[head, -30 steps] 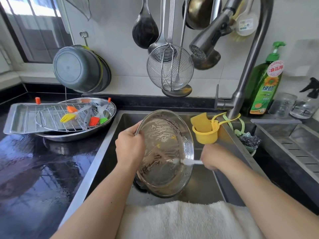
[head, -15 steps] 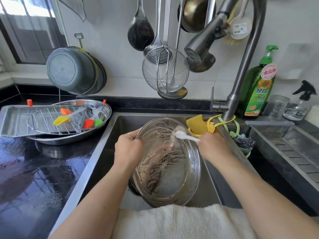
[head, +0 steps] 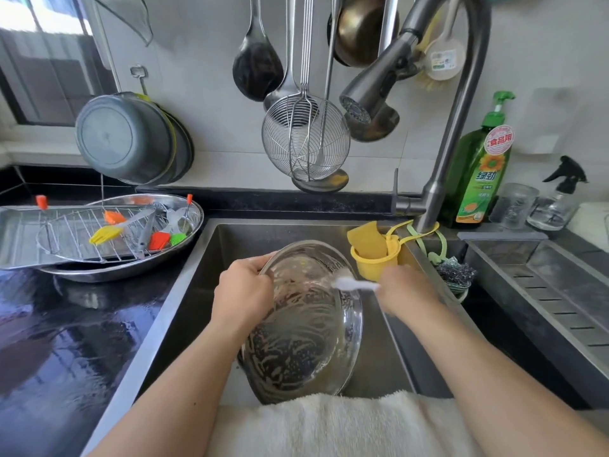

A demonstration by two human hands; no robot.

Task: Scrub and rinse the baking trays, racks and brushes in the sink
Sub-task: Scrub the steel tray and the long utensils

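Note:
A round steel pan (head: 306, 338), streaked with soap, stands tilted on its edge inside the sink (head: 204, 275). My left hand (head: 242, 291) grips the pan's upper left rim. My right hand (head: 407, 291) holds a white brush (head: 354, 284) whose blurred head touches the pan's upper right inner wall. On the counter to the left, a rectangular baking tray (head: 19, 239) and a wire rack (head: 72, 235) lie over an oval steel dish (head: 194, 222), with yellow, orange, red and green silicone brushes (head: 105, 234) on top.
The faucet head (head: 372, 94) hangs above the sink. A yellow sponge holder (head: 375, 255) sits at the sink's back right corner, a green soap bottle (head: 478, 179) behind it. Ladles and a wire skimmer (head: 306, 136) hang on the wall. A white towel (head: 329, 427) covers the front edge.
My right hand swept the brush from the pan's middle up to its upper right rim. The pan tipped a little lower in the sink.

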